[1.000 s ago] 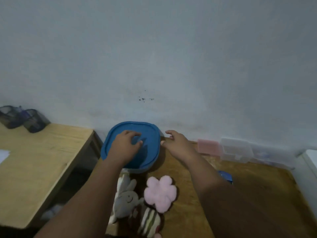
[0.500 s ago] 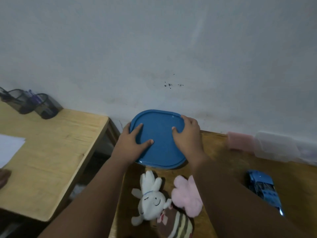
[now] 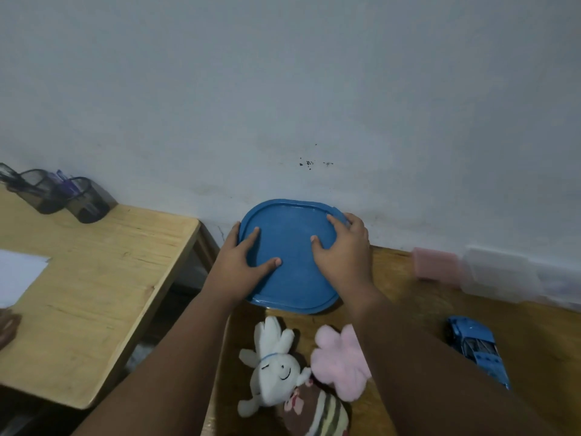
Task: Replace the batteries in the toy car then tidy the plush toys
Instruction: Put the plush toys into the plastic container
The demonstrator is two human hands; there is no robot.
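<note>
A blue container lid (image 3: 290,243) lies against the wall at the back of the brown table (image 3: 534,335). My left hand (image 3: 240,267) grips its left edge, thumb spread across the top. My right hand (image 3: 344,248) holds its right side, fingers curled over the far rim. In front of the lid lie a white plush rabbit (image 3: 273,369), a pink flower plush (image 3: 341,361) and a brown striped plush (image 3: 317,413). The blue toy car (image 3: 478,349) sits to the right, past my right forearm. Whatever is beneath the lid is hidden.
A pink box (image 3: 435,262) and clear plastic boxes (image 3: 500,272) line the wall at right. A lighter wooden desk (image 3: 94,278) stands left across a gap, holding two mesh pen holders (image 3: 63,196) and white paper (image 3: 15,275).
My right hand moved from beside the lid onto its right side; both hands now hold it. The view shifted right, bringing the toy car into sight.
</note>
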